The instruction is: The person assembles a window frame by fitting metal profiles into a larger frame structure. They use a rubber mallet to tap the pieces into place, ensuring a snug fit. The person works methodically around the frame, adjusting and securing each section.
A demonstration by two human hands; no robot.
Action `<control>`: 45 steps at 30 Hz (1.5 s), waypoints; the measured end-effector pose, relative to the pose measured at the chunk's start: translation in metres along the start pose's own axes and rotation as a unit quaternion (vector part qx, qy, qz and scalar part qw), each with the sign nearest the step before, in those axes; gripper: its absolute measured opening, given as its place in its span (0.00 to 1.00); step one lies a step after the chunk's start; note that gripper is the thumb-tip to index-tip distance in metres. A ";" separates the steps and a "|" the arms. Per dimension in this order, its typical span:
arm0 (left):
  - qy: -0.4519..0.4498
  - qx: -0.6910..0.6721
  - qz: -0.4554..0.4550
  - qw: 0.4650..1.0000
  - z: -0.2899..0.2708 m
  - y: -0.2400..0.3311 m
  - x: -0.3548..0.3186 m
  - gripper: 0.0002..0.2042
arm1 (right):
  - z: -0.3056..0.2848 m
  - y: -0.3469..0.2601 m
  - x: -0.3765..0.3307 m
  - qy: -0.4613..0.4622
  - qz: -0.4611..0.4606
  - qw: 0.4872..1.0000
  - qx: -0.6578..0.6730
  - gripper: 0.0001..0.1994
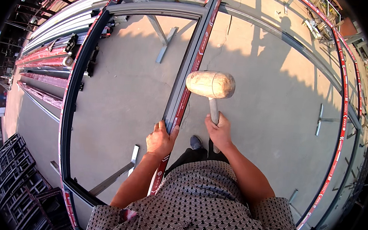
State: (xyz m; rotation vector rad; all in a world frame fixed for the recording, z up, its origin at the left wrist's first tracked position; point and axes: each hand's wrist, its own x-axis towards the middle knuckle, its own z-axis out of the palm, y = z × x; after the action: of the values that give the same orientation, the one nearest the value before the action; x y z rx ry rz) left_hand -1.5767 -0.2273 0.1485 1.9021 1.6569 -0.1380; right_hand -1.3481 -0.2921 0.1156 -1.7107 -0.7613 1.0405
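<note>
My right hand (218,130) is closed around the handle of a wooden mallet (211,83). The mallet's thick, pale head is raised just right of a dark grey metal frame bar (186,76) with red and white film along its side. Around that bar, nearer to my body, my left hand (160,140) is closed, thumb on the right side and fingers over the left. The bar belongs to a large window-like frame (75,76) that spreads out on both sides of me. Whether the mallet head touches the bar I cannot tell.
Metal support stands (165,45) show under the frame. Long wrapped profiles (50,61) lie stacked at the far left, with dark metal frames (13,170) piled at the lower left. A cross bar (157,9) spans the far side. More framing (343,110) runs along the right.
</note>
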 end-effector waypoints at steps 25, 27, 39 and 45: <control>-0.054 -0.018 -0.074 0.996 -0.010 0.007 0.012 0.44 | -0.033 -0.003 0.161 -0.032 -0.071 0.996 -0.043 0.06; -0.029 -0.036 -0.096 0.994 -0.020 0.047 0.042 0.46 | -0.042 -0.006 0.165 -0.050 -0.064 0.995 -0.052 0.06; 0.034 -0.027 -0.052 0.998 -0.029 0.123 0.149 0.36 | -0.071 -0.075 0.252 0.057 0.078 0.974 0.205 0.04; 0.039 -0.030 -0.035 0.998 -0.029 0.123 0.154 0.35 | -0.040 -0.030 0.269 -0.011 0.046 0.997 0.055 0.04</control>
State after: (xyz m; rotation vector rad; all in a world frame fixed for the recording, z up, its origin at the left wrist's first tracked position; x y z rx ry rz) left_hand -1.4384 -0.0837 0.1480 1.8269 1.7598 -0.0419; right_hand -1.1939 -0.0704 0.0709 -1.6551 -0.6328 1.1450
